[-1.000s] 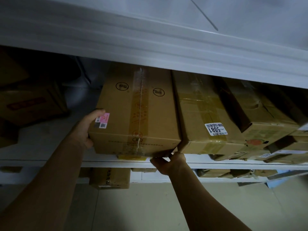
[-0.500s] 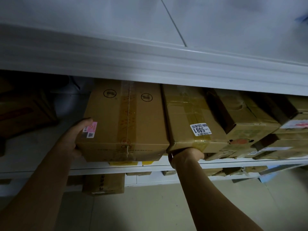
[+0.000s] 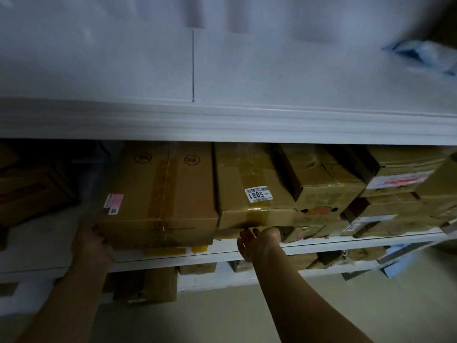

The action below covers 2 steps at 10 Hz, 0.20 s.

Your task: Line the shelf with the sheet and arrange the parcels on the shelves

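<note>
A large taped parcel (image 3: 158, 194) with a pink label lies on the middle shelf (image 3: 346, 245). My left hand (image 3: 91, 243) rests against its lower left front corner; the hand is blurred. Right beside it lies the parcel labelled 5081 (image 3: 249, 184). My right hand (image 3: 259, 241) reaches up to that parcel's front bottom edge, fingertips touching its underside and thumb apart. Further parcels (image 3: 321, 184) fill the shelf to the right, some stacked. A white sheet (image 3: 37, 241) covers the bare left part of the shelf.
The upper shelf (image 3: 222, 120) juts out overhead, with a blue packet (image 3: 420, 55) at its far right. Dark boxes (image 3: 29, 189) stand at the left back of the middle shelf. More boxes (image 3: 148, 285) sit on the bottom shelf, above a pale floor.
My left hand slid from the large parcel's left side down to its lower front corner. My right hand stayed under the 5081 parcel's edge. The view tilted upward.
</note>
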Available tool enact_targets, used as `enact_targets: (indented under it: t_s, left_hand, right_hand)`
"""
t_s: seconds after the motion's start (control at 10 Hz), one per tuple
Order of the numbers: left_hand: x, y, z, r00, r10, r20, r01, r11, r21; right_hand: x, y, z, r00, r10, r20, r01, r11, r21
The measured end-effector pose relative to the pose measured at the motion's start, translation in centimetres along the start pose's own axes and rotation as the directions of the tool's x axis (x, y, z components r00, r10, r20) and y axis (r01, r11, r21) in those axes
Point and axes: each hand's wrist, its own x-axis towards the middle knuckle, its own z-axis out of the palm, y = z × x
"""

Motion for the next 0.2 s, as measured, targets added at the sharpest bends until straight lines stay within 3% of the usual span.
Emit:
enact_targets:
  t_s: [0.1,0.2]
  left_hand:
    - [-2.4,-1.9,0.5,0.991,0.029,-0.134,-0.027,0.999,0.022]
    - [-4.9,-4.4,2.4,0.987,-0.031,-0.155,0.049,0.993,0.111]
  right_hand:
    - [-1.4,-1.9,-1.4,0.998,-0.031,0.060,0.035,0.997,-0.067]
    - [-3.6,-4.9,-3.9,0.994,-0.048,0.095,0.059,0.991,-0.117]
